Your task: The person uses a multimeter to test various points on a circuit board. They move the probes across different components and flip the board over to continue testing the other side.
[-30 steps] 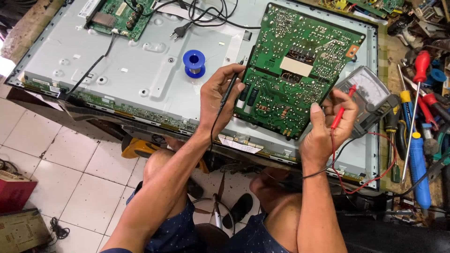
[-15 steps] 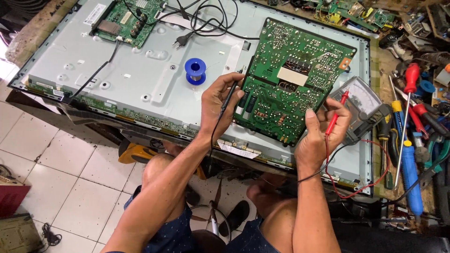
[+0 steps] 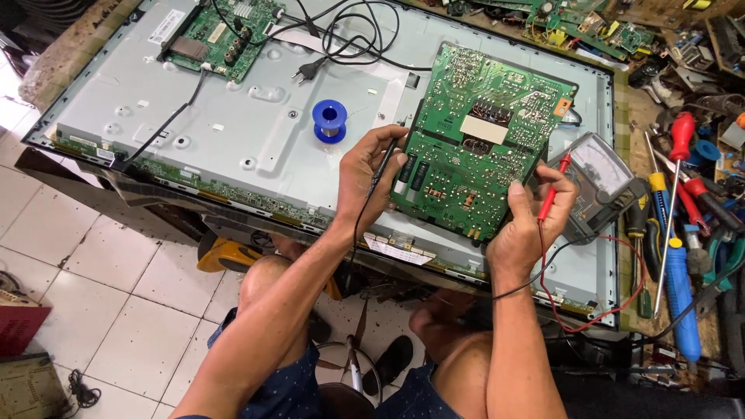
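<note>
A large green circuit board (image 3: 481, 140) lies on the grey metal back of a flat-screen panel (image 3: 233, 132). My left hand (image 3: 369, 182) grips a thin black test probe (image 3: 382, 167) at the board's left edge. My right hand (image 3: 528, 225) holds a red test probe (image 3: 552, 190) and rests on the board's lower right corner, thumb on the board. Red and black leads run from the probes toward an analogue meter (image 3: 597, 182) just right of my right hand.
A blue solder spool (image 3: 329, 120) stands on the panel left of the board. A smaller green board (image 3: 221, 35) with black cables and a plug sits at the top left. Screwdrivers and other tools (image 3: 675, 225) crowd the bench on the right. White floor tiles lie below left.
The view has shifted slightly. Both hands stay at the board's edges with the probes; my right hand has settled a little lower on the board's corner.
</note>
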